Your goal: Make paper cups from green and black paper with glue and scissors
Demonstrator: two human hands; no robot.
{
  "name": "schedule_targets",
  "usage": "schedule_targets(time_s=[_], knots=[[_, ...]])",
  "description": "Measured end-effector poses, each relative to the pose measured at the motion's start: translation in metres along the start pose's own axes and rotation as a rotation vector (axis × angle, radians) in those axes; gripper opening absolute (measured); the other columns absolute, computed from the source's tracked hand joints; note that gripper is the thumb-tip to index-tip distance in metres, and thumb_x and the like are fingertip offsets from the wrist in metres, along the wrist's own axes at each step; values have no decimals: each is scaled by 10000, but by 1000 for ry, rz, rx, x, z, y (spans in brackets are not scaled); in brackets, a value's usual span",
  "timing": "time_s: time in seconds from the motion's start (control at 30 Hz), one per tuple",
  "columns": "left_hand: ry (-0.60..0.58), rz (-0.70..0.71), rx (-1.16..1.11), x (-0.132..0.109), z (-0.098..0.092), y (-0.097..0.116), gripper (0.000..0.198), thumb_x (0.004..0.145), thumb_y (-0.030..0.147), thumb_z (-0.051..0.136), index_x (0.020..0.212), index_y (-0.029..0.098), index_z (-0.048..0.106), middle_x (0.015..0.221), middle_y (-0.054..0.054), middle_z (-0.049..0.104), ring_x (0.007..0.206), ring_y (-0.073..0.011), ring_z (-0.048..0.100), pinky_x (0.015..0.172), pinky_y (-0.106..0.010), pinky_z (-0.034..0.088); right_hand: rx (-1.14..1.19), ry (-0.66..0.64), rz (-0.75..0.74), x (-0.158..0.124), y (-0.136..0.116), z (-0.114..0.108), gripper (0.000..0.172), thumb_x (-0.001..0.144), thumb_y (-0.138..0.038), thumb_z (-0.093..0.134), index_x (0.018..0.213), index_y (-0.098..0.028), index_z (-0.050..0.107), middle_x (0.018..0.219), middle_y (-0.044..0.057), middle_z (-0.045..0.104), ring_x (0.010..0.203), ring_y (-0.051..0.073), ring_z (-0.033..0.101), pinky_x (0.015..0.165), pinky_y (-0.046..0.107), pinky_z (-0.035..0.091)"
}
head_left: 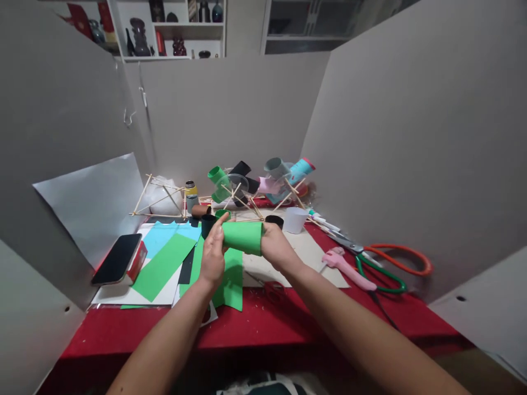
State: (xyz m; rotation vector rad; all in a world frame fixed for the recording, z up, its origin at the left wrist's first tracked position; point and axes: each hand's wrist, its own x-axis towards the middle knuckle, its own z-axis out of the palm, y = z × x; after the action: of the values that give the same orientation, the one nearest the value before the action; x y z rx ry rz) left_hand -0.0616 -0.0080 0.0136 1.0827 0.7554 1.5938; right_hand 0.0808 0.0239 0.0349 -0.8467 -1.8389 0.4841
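Note:
A green paper tube (242, 237) lies sideways between my two hands, above the middle of the table. My left hand (213, 255) grips its left end, thumb and fingers around the edge. At the other end, my right hand (276, 247) holds the tube with its fingers tucked into or behind the opening, so they are mostly hidden. Just behind stand a black paper tube (208, 224), a white paper tube (295, 220) and a brown tube (201, 211). Below the hands are green paper sheets (230, 282).
Stick-and-tube models (233, 186) stand at the back. Large scissors (385, 263) and a pink glue gun (348, 267) lie right; small red scissors (274, 291) lie nearer. At left, a phone (118, 259) leans on a red box beside a green strip (164, 267). Grey panels (230, 104) enclose the table.

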Motion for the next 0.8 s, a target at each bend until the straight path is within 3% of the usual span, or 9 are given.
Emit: schedule_targets(time_s=[0.07,0.13,0.23,0.3,0.4,0.67,0.8], knots=[[25,-14,-23,3,-1,-2,474,911,497,554,1307,245,622,1243,-78,687,1134,-249,615,848,-286,500,-38,23,-11,-3,0,-2,397,834,-192,544,1188,-105,700,840,84,770,724,221,721,621,311,591],[54,-49,-73,6,-1,-4,465,895,499,569,1260,222,653,1210,-76,696,1084,-238,633,819,-279,509,-95,62,-50,-7,-2,-9,555,793,-142,543,1346,-122,585,1069,124,746,866,234,712,727,361,591],[73,-134,-127,11,-1,-9,485,851,527,616,1178,179,697,1140,-81,717,1001,-227,656,801,-281,518,-182,24,-175,-10,-4,-22,612,743,-99,565,1343,-214,593,1293,97,657,1130,256,622,961,448,504],[60,-182,-149,12,1,-13,513,816,547,651,1138,152,713,1083,-89,734,973,-232,666,802,-287,519,-225,-66,-247,-11,-4,-27,485,743,-89,577,1184,-246,701,1227,64,696,1138,250,615,991,433,479],[20,-270,-209,11,6,-18,565,789,574,675,1130,124,711,1028,-105,749,988,-257,670,829,-310,518,-272,-172,-265,-13,2,-31,364,784,-80,565,1065,-220,749,1087,72,751,997,232,678,886,365,524],[-57,-453,-257,6,12,-25,550,836,569,636,1149,119,690,1110,-140,719,1064,-285,649,894,-358,511,-232,-317,-151,-15,32,-39,510,657,18,539,1039,-222,775,998,46,785,888,228,728,781,299,544],[-82,-374,-166,5,14,-23,563,851,560,631,1288,207,614,1226,-118,672,1095,-265,634,905,-372,511,-125,-278,-80,1,45,-46,513,646,29,469,962,-201,802,893,28,796,808,210,743,719,275,568]])
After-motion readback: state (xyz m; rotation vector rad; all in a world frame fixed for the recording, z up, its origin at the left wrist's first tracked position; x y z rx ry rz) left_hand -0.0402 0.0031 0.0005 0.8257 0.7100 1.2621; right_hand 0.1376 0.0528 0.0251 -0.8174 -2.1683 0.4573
